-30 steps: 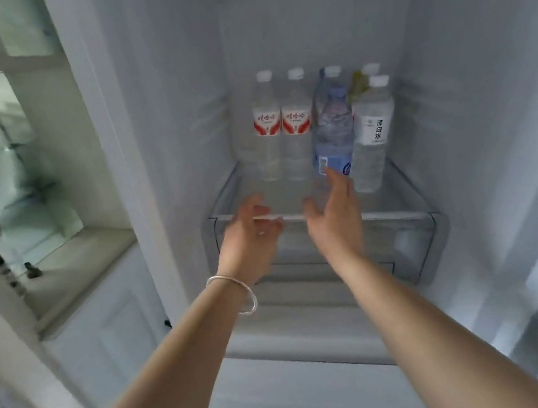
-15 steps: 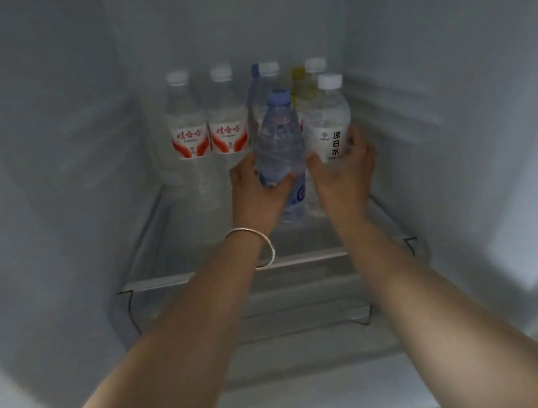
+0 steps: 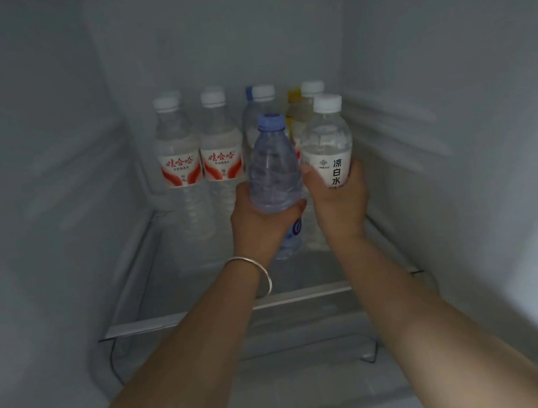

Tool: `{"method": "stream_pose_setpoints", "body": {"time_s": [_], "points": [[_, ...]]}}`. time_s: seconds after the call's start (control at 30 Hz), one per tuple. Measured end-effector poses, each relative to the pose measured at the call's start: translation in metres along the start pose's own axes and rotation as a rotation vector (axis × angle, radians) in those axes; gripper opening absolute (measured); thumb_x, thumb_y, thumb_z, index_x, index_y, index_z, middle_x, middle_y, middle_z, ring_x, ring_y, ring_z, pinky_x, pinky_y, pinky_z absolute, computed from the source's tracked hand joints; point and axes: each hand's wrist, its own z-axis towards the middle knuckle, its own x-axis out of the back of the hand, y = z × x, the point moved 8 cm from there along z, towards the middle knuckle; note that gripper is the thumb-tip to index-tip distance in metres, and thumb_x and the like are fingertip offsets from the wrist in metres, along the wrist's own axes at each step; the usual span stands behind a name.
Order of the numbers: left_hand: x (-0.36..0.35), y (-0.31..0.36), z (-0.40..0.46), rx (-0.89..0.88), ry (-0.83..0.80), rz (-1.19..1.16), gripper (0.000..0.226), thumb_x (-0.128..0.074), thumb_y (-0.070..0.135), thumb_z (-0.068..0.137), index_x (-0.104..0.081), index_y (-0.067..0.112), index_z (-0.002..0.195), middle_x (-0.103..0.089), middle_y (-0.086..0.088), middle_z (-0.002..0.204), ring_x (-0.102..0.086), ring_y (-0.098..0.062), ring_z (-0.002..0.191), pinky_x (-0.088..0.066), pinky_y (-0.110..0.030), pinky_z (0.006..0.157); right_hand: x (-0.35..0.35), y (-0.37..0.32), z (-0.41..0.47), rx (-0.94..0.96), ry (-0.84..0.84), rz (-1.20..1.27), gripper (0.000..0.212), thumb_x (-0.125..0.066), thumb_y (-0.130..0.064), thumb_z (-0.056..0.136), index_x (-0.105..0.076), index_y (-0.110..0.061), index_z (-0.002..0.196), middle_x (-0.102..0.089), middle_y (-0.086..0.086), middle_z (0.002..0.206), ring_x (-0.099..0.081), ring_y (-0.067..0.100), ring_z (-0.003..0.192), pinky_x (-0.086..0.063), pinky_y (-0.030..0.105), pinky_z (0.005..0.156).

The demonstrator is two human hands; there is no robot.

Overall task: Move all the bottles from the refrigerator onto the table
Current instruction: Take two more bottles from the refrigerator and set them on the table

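Inside the refrigerator, my left hand [image 3: 262, 225] grips a blue-capped clear bottle [image 3: 273, 168], held slightly tilted above the glass shelf [image 3: 180, 320]. My right hand [image 3: 341, 209] grips a white-capped bottle with a white label [image 3: 327, 150] just to its right. Behind them stand two red-labelled bottles [image 3: 181, 171] [image 3: 223, 165] side by side at the left. Further back, partly hidden, are a white-capped bottle [image 3: 261, 101], a yellow-capped bottle [image 3: 294, 103] and another white-capped one [image 3: 312, 88].
The refrigerator's side walls [image 3: 52, 199] close in left and right, with ribbed shelf rails. A drawer front [image 3: 307, 340] sits below the shelf edge. A silver bangle [image 3: 256, 271] circles my left wrist.
Both hands reached from the shelf's front edge to the two front bottles and closed on them; the bottles now sit a little higher and nearer than half a second ago.
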Motion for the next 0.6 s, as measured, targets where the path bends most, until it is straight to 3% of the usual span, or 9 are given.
{"method": "stream_pose_setpoints", "body": {"time_s": [0.1, 0.2, 0.37, 0.43, 0.53, 0.6], "points": [[0.013, 0.011, -0.01, -0.041, -0.011, -0.03, 0.071, -0.082, 0.046, 0.054, -0.053, 0.015, 0.111, -0.068, 0.003, 0.098, -0.066, -0.01, 0.088, -0.055, -0.029, 0.08, 0.004, -0.02, -0.013, 0.015, -0.002, -0.011, 0.042, -0.078, -0.031, 0.068, -0.053, -0.016, 0.098, -0.056, -0.017, 0.076, -0.053, -0.015, 0.058, -0.042, 0.008, 0.054], [0.025, 0.022, -0.024, -0.071, -0.072, -0.002, 0.073, -0.078, 0.056, 0.051, -0.058, 0.016, 0.108, -0.071, 0.002, 0.093, -0.069, -0.009, 0.083, -0.058, -0.031, 0.075, 0.016, -0.043, -0.033, 0.043, 0.019, -0.019, 0.04, -0.078, -0.032, 0.067, -0.052, -0.019, 0.095, -0.057, -0.017, 0.074, -0.054, -0.014, 0.058, -0.043, 0.008, 0.054], [0.04, 0.028, -0.075, -0.041, -0.185, -0.064, 0.071, -0.082, 0.052, 0.054, -0.059, 0.009, 0.105, -0.07, -0.005, 0.086, -0.069, -0.021, 0.076, -0.059, -0.048, 0.071, 0.042, -0.065, -0.085, -0.009, 0.033, -0.055, 0.04, -0.068, -0.053, 0.058, -0.049, -0.032, 0.086, -0.06, -0.014, 0.077, -0.062, 0.011, 0.075, -0.052, 0.036, 0.071], [0.053, 0.038, -0.11, -0.087, -0.243, -0.11, 0.064, -0.083, 0.044, 0.058, -0.06, 0.008, 0.106, -0.072, -0.004, 0.089, -0.07, -0.02, 0.079, -0.058, -0.046, 0.075, 0.063, -0.079, -0.119, -0.003, 0.084, -0.078, 0.041, -0.07, -0.048, 0.061, -0.052, -0.025, 0.09, -0.061, -0.013, 0.075, -0.062, 0.008, 0.071, -0.051, 0.035, 0.068], [0.069, 0.051, -0.174, -0.161, -0.398, -0.187, 0.063, -0.082, 0.038, 0.058, -0.061, 0.014, 0.112, -0.073, -0.002, 0.101, -0.071, -0.016, 0.092, -0.057, -0.044, 0.083, 0.105, -0.1, -0.173, 0.004, 0.172, -0.124, 0.037, -0.069, -0.046, 0.061, -0.054, -0.024, 0.087, -0.061, -0.013, 0.07, -0.058, -0.003, 0.062, -0.045, 0.022, 0.057], [0.077, 0.05, -0.216, -0.123, -0.478, -0.219, 0.068, -0.081, 0.041, 0.05, -0.059, 0.019, 0.11, -0.072, 0.0, 0.103, -0.07, -0.013, 0.093, -0.056, -0.04, 0.085, 0.137, -0.11, -0.211, -0.027, 0.203, -0.165, 0.033, -0.071, -0.045, 0.065, -0.054, -0.025, 0.085, -0.061, -0.012, 0.071, -0.06, 0.003, 0.065, -0.045, 0.024, 0.057]]}}
